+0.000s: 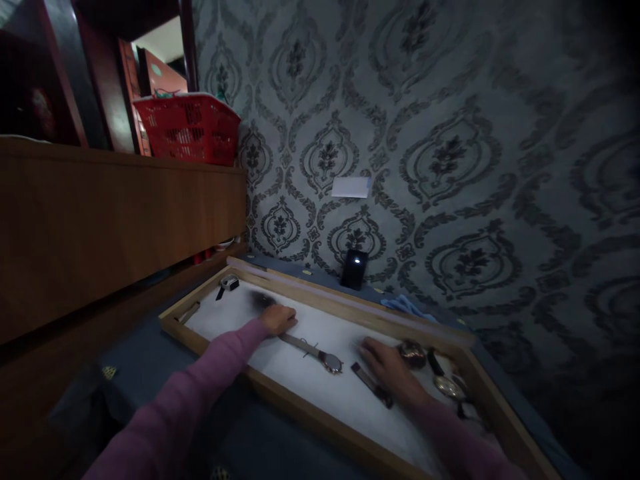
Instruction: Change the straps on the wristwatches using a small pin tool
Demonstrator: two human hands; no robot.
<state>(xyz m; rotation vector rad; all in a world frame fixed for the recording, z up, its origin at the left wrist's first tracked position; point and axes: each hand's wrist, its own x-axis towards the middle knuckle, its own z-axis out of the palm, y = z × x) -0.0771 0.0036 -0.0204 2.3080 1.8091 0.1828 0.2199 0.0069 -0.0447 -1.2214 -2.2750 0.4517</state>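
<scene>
A long wooden tray point(300, 401) with a white lining holds several watches. My left hand point(279, 320) is over its left half with the fingers curled. A dark, smeared thing point(261, 301) shows just behind these fingers, too blurred to name. Below my left hand lies a watch with a light strap point(331, 363), its round face toward the middle. My right hand point(390, 370) is blurred, low over the tray's right half; its fingertips are smeared. Beside it lies a dark strap-like piece point(373, 385). To its right are a dark brown watch point(413, 353) and a gold-faced watch point(449, 387).
A silver watch point(230, 283) and a narrow strap-like piece point(188, 312) lie at the tray's left end. Behind the tray, a black phone-like object point(354, 269) leans on the wall near a blue cloth point(407, 307). A red basket point(193, 130) stands on the wooden cabinet point(125, 213).
</scene>
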